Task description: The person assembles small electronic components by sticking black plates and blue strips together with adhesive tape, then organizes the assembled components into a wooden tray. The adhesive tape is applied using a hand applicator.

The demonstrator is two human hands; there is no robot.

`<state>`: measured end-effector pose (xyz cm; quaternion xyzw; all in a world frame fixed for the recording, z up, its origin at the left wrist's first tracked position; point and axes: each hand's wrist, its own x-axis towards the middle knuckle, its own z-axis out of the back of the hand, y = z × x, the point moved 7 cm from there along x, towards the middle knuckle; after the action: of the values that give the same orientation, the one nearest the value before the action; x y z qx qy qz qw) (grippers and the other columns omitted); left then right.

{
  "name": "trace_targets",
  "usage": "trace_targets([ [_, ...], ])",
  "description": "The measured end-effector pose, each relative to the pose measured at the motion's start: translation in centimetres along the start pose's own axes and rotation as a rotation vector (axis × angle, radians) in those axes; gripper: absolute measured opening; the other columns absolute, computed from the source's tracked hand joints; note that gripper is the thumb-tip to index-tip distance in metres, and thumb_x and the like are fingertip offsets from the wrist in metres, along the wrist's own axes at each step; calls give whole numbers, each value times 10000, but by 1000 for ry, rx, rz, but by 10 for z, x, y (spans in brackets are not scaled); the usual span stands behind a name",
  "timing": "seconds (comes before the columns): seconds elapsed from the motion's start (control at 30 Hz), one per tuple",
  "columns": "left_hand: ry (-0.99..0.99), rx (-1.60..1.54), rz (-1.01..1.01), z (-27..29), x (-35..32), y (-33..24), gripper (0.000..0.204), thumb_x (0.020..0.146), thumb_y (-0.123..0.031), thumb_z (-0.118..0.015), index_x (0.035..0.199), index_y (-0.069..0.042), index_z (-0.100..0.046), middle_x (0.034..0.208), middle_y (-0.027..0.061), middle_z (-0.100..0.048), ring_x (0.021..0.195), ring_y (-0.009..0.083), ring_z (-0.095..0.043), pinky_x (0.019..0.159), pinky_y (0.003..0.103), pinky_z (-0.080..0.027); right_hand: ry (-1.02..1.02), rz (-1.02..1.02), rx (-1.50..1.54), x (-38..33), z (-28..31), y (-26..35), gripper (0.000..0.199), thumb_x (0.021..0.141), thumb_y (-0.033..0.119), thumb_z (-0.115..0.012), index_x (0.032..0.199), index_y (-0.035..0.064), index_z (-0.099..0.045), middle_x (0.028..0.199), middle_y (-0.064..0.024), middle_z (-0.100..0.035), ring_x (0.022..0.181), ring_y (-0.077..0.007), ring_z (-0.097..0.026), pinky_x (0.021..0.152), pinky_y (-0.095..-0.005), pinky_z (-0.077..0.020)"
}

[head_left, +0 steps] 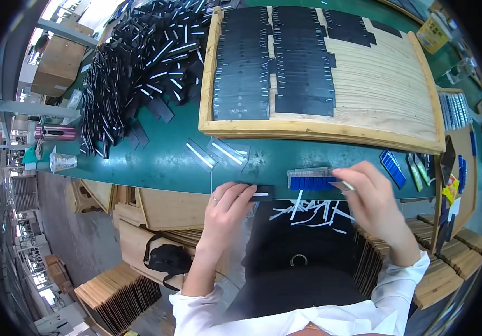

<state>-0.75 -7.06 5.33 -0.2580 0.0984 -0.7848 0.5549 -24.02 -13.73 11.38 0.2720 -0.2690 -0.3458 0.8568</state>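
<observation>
At the table's front edge my left hand (227, 211) pinches the left end of a small flat black piece (261, 194) with a white strip on it. My right hand (372, 193) is closed on a small flat tool with a pale green part (346, 185), mostly hidden by the fingers. Between the hands lies a clear-edged card of blue segments (312, 181), close to the right fingertips. Thin white strips (322, 213) are scattered over the dark cloth on my lap. Clear pieces with white strips (228, 152) rest on the green table beyond my left hand.
A wood-framed board (383, 84) at the back holds rows of black pieces (302, 67). Left of it is a large heap of black pieces (123, 78). A second blue card (392, 168) and green-handled tools (418, 171) lie at right. A cup (63, 161) stands far left.
</observation>
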Motion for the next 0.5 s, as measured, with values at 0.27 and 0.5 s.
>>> trace_targets([
  [0.27,-238,-771,602,-8,-19,-14,342,726,99,-753,1037,-18,-676,1030,94,-630,940,196,-628,813,303,-521,4,-61,277,-6,-64,15,363,741,107,-792,1054,48,-618,849,-96,-665,642,-238,-659,557,-319,-529],
  [0.5,-252,-1702,712,-47,-33,-20,206,816,131,-662,896,-52,-611,1023,99,-668,1023,200,-637,874,338,-530,109,-316,643,-15,-97,-2,105,827,57,-752,917,21,-712,803,-73,-713,677,-112,-653,605,-242,-498],
])
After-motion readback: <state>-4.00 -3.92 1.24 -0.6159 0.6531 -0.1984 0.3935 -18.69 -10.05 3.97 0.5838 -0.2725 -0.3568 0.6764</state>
